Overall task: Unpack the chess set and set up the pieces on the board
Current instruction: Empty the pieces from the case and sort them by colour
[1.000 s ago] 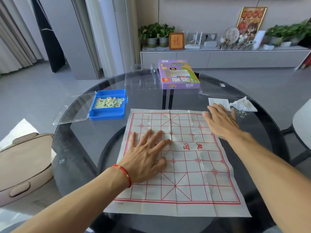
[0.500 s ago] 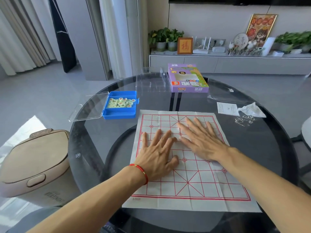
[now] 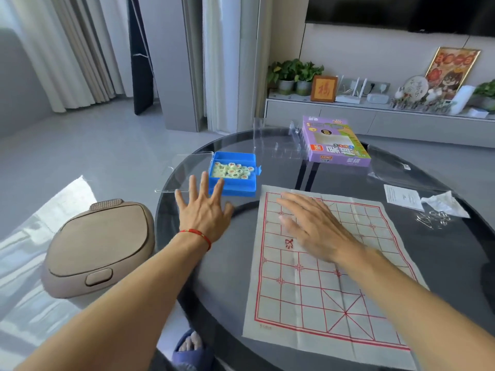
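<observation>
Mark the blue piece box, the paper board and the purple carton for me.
blue piece box [image 3: 233, 188], head view, front wall.
paper board [image 3: 316, 303], head view, bare grid near the middle.
purple carton [image 3: 334, 145], head view, printed top face.

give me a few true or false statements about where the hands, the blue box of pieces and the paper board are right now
1. The left hand grips a chess piece. False: its fingers are spread and straight, reaching toward the blue plastic box, holding nothing.
2. The round pale chess pieces lie inside the blue plastic box. True.
3. The right hand lies flat on the white paper board with red grid lines. True.
4. Some pieces already stand on the paper board. False: no pieces are on it.
5. The purple cardboard game box sits on the dark round glass table, beyond the board. True.
</observation>
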A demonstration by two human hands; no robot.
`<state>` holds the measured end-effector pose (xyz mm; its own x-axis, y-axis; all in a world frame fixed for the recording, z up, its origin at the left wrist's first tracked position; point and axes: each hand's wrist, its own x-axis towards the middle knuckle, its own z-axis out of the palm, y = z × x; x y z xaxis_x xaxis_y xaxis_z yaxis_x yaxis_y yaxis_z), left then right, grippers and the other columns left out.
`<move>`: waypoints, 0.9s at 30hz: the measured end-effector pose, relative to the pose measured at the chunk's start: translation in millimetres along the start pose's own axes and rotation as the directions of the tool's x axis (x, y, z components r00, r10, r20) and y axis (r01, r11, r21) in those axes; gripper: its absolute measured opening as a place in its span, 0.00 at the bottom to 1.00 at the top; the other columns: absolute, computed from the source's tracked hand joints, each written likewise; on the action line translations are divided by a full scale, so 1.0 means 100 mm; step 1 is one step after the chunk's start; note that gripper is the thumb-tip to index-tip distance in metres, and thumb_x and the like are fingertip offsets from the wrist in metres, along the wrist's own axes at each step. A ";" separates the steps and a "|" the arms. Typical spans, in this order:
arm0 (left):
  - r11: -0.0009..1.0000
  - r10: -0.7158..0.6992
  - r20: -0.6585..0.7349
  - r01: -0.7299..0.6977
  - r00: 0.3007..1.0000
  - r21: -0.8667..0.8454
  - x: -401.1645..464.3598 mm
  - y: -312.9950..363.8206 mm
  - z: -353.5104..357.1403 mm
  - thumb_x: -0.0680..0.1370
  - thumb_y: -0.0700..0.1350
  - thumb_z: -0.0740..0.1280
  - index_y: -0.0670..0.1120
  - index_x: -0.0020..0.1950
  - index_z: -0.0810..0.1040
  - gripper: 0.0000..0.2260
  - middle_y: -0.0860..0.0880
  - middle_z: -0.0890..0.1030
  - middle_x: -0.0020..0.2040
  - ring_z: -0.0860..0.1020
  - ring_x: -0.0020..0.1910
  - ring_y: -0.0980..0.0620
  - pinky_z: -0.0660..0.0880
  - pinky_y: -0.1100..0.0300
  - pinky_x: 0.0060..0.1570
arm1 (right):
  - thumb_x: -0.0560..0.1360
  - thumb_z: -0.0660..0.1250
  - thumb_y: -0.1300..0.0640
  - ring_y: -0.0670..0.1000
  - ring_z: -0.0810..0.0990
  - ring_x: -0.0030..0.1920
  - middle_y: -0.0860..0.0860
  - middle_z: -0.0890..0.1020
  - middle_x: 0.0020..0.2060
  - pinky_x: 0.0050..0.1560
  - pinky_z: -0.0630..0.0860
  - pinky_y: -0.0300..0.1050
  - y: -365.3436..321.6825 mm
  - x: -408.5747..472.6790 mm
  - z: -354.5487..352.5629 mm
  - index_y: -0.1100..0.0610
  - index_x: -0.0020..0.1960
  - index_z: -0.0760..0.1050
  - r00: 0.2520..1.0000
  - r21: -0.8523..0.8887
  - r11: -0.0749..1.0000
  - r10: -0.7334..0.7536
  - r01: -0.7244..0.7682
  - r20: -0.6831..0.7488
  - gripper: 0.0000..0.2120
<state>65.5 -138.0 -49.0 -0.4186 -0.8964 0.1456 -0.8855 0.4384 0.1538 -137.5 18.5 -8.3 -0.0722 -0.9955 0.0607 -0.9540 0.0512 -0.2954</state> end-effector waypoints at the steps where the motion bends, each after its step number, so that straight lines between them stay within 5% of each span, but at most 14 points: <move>1: 1.000 -0.018 0.021 0.017 1.000 0.005 0.03 -0.09 0.03 0.81 0.61 0.49 0.58 0.81 0.48 0.28 0.48 0.44 0.82 0.42 0.80 0.41 0.43 0.32 0.74 | 0.86 0.50 0.44 0.46 0.57 0.80 0.46 0.62 0.80 0.78 0.52 0.46 -0.10 0.15 0.01 0.48 0.81 0.60 1.000 0.016 1.000 0.008 -0.008 -0.012 0.25; 7: 0.997 -0.065 0.023 0.066 0.998 -0.040 0.07 -0.23 0.12 0.81 0.61 0.47 0.62 0.79 0.47 0.27 0.46 0.49 0.82 0.45 0.80 0.43 0.44 0.31 0.74 | 0.83 0.62 0.53 0.56 0.75 0.67 0.53 0.78 0.69 0.67 0.73 0.52 -0.36 1.26 0.12 0.52 0.71 0.76 0.986 0.077 0.993 0.095 -0.085 -0.134 0.17; 11: 0.995 -0.077 0.010 0.078 0.997 -0.067 0.08 -0.24 0.12 0.81 0.60 0.47 0.61 0.80 0.48 0.26 0.45 0.48 0.82 0.43 0.80 0.42 0.45 0.31 0.74 | 0.82 0.66 0.59 0.57 0.79 0.59 0.54 0.81 0.63 0.60 0.77 0.52 -0.42 1.88 0.22 0.50 0.65 0.81 0.983 0.069 0.988 0.144 -0.137 -0.112 0.13; 18: 0.995 -0.068 -0.018 0.066 0.998 -0.075 0.09 -0.23 0.14 0.81 0.59 0.46 0.60 0.79 0.51 0.25 0.44 0.48 0.81 0.44 0.80 0.40 0.46 0.30 0.73 | 0.76 0.74 0.61 0.54 0.82 0.52 0.51 0.84 0.49 0.56 0.80 0.52 -0.35 2.39 0.24 0.50 0.51 0.83 1.000 -0.087 0.996 -0.013 0.015 0.024 0.08; 27: 0.995 -0.069 -0.028 0.067 0.997 -0.070 0.08 -0.22 0.16 0.82 0.58 0.46 0.59 0.79 0.52 0.24 0.42 0.48 0.81 0.44 0.80 0.38 0.45 0.30 0.73 | 0.79 0.71 0.55 0.53 0.79 0.55 0.49 0.83 0.55 0.56 0.76 0.50 -0.35 2.34 0.18 0.47 0.65 0.81 0.977 -0.197 0.958 -0.191 0.206 0.095 0.15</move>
<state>78.4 -156.0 -67.0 -0.3510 -0.9223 0.1618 -0.8951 0.3812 0.2312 -115.6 -217.3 -0.9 0.1390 -0.9900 0.0253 -0.9866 -0.1407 -0.0823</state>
